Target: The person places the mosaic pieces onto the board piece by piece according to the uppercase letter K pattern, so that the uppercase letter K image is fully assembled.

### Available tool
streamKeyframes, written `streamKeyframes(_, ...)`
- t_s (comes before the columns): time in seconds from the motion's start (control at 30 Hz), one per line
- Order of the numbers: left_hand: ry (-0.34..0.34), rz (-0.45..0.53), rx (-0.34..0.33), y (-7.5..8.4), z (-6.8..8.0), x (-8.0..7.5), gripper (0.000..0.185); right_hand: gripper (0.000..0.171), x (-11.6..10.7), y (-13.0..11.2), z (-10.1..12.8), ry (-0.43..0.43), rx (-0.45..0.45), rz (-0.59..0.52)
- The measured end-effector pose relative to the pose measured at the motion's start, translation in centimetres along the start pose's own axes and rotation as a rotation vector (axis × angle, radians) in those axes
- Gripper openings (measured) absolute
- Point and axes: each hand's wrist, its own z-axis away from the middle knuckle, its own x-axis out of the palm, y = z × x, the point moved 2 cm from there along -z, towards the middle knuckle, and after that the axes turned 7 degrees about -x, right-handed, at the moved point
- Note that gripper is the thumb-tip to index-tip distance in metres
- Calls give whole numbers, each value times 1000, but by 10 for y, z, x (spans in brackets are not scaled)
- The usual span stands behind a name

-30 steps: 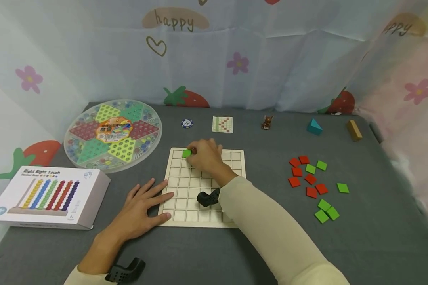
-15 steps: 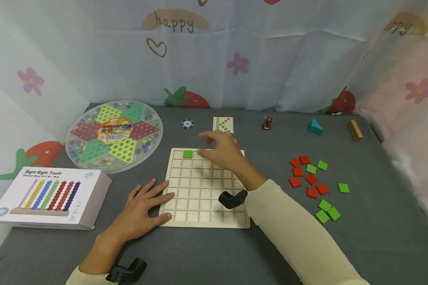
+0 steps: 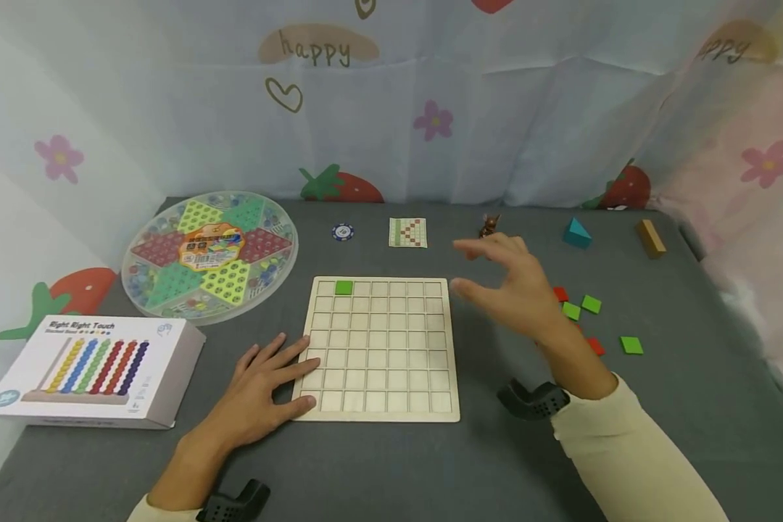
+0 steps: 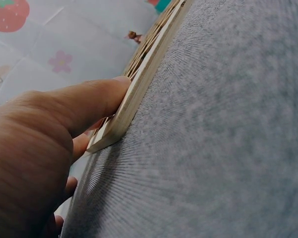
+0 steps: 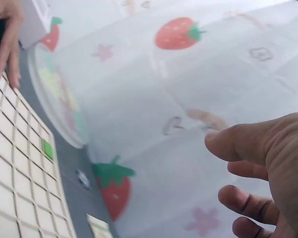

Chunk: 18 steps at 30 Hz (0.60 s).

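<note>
A wooden grid board (image 3: 385, 348) lies flat in the middle of the table, with one green square tile (image 3: 344, 288) in its far row, second cell from the left. My left hand (image 3: 261, 391) rests at the board's near left edge, fingers spread and fingertips on the rim; the left wrist view shows the thumb (image 4: 99, 96) on the board's edge. Off the board's right side, my right hand (image 3: 512, 290) hovers with thumb and fingers apart and nothing between them. Red tiles (image 3: 595, 346) and green tiles (image 3: 631, 345) lie loose on the right, partly hidden behind that hand and forearm.
Along the back stand a poker chip (image 3: 342, 232), a small patterned card (image 3: 407, 233), a brown animal figurine (image 3: 489, 225), a blue triangular block (image 3: 577, 233) and a wooden block (image 3: 650, 239). A round Chinese checkers set (image 3: 210, 257) and a white box (image 3: 91, 370) occupy the left.
The right hand has let go of the green tile, leaving it in its cell, and has moved right, off the board. The left hand has stayed in place.
</note>
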Motion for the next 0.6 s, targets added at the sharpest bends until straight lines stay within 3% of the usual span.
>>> streamKeyframes(0.3, -1, 4, -6, 0, 2, 3, 57, 58, -64, 2, 54, 87, -14, 107)
streamKeyframes(0.47, 2, 0, -1, 0, 2, 2, 57, 54, -90, 17, 81, 171, -42, 35)
streamKeyframes(0.6, 3, -7, 1, 0, 1, 2, 57, 52, -101, 35, 99, 208, -3, 39)
